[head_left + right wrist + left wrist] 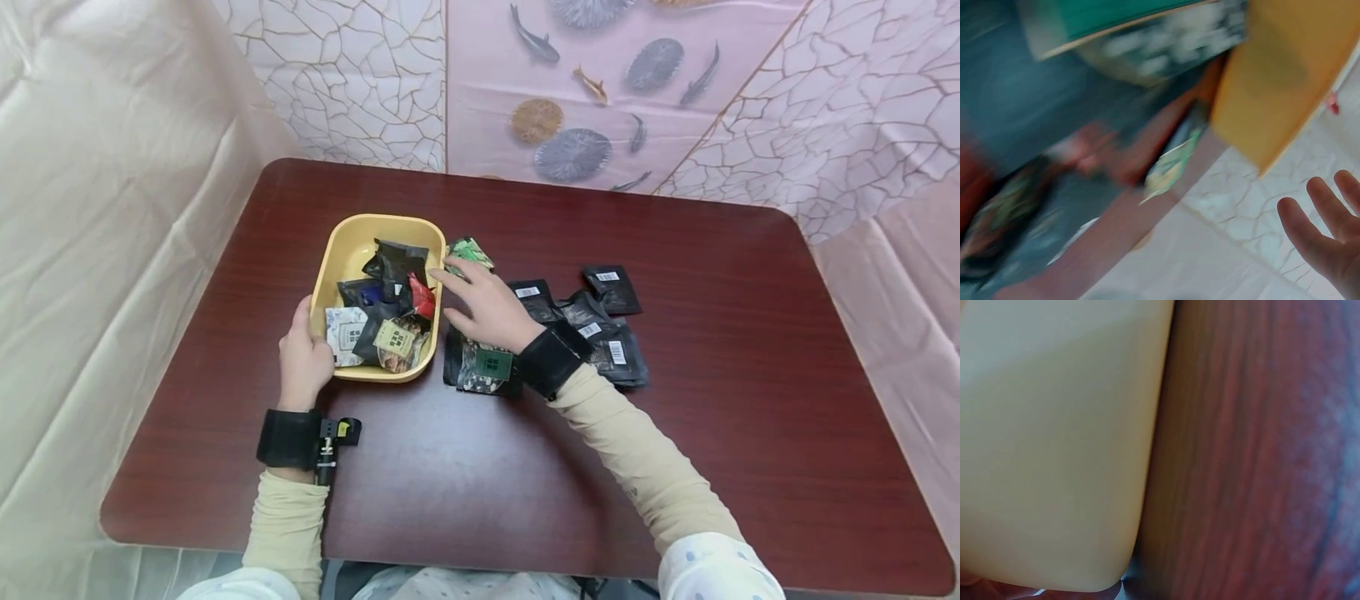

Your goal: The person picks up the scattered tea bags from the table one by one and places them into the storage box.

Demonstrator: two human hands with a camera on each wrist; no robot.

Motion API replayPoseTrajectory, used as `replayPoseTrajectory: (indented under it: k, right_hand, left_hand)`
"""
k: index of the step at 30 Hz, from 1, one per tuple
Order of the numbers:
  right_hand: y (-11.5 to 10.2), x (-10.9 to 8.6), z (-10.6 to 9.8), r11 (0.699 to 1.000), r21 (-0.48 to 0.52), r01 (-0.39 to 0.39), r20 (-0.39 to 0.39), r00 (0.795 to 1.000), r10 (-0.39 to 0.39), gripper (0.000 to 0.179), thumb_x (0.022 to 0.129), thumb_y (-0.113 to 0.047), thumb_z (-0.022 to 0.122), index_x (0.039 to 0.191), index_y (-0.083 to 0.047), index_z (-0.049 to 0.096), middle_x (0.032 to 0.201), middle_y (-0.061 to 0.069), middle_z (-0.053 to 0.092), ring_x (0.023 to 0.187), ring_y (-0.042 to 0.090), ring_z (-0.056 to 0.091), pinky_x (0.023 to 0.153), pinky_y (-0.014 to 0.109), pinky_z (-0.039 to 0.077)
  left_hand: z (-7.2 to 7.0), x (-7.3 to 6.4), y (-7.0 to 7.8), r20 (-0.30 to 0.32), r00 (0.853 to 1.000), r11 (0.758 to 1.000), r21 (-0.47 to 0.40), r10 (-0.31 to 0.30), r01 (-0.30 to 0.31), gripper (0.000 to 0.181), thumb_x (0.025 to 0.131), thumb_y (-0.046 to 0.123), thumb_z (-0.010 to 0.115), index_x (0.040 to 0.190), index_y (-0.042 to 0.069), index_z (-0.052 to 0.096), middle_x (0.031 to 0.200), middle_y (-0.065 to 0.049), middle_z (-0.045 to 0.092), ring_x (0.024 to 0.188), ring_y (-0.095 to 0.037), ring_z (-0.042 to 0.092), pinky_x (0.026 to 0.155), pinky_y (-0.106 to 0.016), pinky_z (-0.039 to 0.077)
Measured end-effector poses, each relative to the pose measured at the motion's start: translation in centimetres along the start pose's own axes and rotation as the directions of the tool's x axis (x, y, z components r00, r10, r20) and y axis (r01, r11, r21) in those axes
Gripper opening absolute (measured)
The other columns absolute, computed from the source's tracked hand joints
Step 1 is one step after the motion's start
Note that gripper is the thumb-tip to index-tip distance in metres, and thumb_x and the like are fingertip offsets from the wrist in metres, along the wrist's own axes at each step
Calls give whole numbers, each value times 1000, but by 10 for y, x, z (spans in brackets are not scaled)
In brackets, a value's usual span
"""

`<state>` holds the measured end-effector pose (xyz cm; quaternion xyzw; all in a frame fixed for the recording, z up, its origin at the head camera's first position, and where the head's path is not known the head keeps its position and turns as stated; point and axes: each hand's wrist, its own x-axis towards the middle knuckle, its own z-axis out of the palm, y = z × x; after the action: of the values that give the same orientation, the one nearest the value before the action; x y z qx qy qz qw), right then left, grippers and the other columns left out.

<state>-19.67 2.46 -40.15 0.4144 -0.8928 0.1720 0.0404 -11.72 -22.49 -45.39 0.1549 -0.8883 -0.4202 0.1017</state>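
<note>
A yellow plastic tub (339, 260) stands on the left part of the table. Inside lie several sachets: a white one (343, 333), a red one (422, 297), a dark one with a cream label (393, 337) and black ones (401, 260). My left hand (303, 360) grips the tub's left side near the front corner. Over the right rim is my right hand (491, 307), fingers spread and holding nothing; the right wrist view shows its fingers (1310, 231) apart. Beneath and beside that hand are a green-patterned sachet (471, 250) and a dark sachet with a green label (487, 365).
More black sachets with white barcode labels lie in a loose pile (611, 350) right of the right wrist, one (611, 287) at its back. The dark red wooden table (735, 375) has rounded corners, with hanging cloth (360, 75) behind it and at both sides.
</note>
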Motion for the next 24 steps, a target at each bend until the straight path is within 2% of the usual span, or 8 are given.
replayPoseTrajectory:
  k: [2, 5, 9, 11, 16, 21, 24]
  right_hand:
    - [6, -8, 1, 1000, 4, -8, 25, 1000, 8, 55, 82, -18, 59, 135, -11, 46, 135, 14, 39, 121, 28, 37, 92, 46, 36]
    - [11, -20, 5, 1000, -9, 5, 112, 994, -4, 60, 76, -20, 61, 133, -12, 46, 132, 13, 41, 116, 28, 39, 87, 46, 39]
    - [11, -37, 13, 999, -49, 21, 281, 960, -6, 74, 70, -32, 66, 138, -17, 39, 134, 12, 37, 117, 28, 37, 83, 49, 40]
    - [10, -43, 17, 998, -64, 21, 328, 945, 1, 80, 68, -37, 67, 140, -20, 36, 137, 11, 34, 120, 28, 33, 85, 52, 38]
    - [9, -53, 23, 995, -102, 16, 364, 931, 22, 84, 64, -35, 71, 140, -24, 36, 138, 10, 32, 122, 27, 28, 87, 54, 34]
    - [10, -56, 28, 984, -169, 60, 381, 925, 9, 78, 63, -31, 70, 135, -20, 43, 132, 9, 37, 115, 28, 33, 83, 50, 38]
    - [11, -56, 27, 983, -176, 52, 372, 928, 18, 72, 64, -29, 69, 131, -18, 47, 128, 9, 40, 109, 28, 36, 78, 47, 42]
  left_hand:
    - [-1, 1, -1, -7, 1000, 1000, 0, 1, -1, 58, 83, -7, 31, 140, 5, 33, 119, -31, 49, 93, -37, 47, 83, -51, 37]
    - [-2, 1, -2, -7, 1000, 1000, -5, -5, 5, 58, 83, -7, 31, 140, 6, 33, 119, -30, 49, 94, -37, 47, 83, -51, 37]
    - [-1, 2, -2, -6, 1000, 1000, -11, -11, 11, 59, 83, -6, 30, 140, 8, 33, 119, -29, 50, 92, -36, 47, 82, -51, 37]
    - [-1, 2, -2, -9, 1000, 1000, -12, -11, 11, 59, 84, -6, 30, 141, 9, 33, 118, -28, 51, 89, -36, 47, 79, -50, 37]
    - [0, 3, -3, -15, 1000, 1000, -8, -6, 6, 59, 84, -4, 30, 141, 10, 34, 114, -29, 52, 84, -36, 46, 76, -50, 37]
    - [1, 2, -3, -13, 1000, 1000, -7, -8, 8, 59, 83, -5, 30, 140, 9, 34, 115, -29, 52, 85, -36, 46, 77, -50, 37]
    - [3, 1, -2, -3, 1000, 1000, -13, -14, 14, 59, 83, -5, 30, 140, 9, 34, 114, -29, 52, 85, -36, 46, 77, -50, 37]
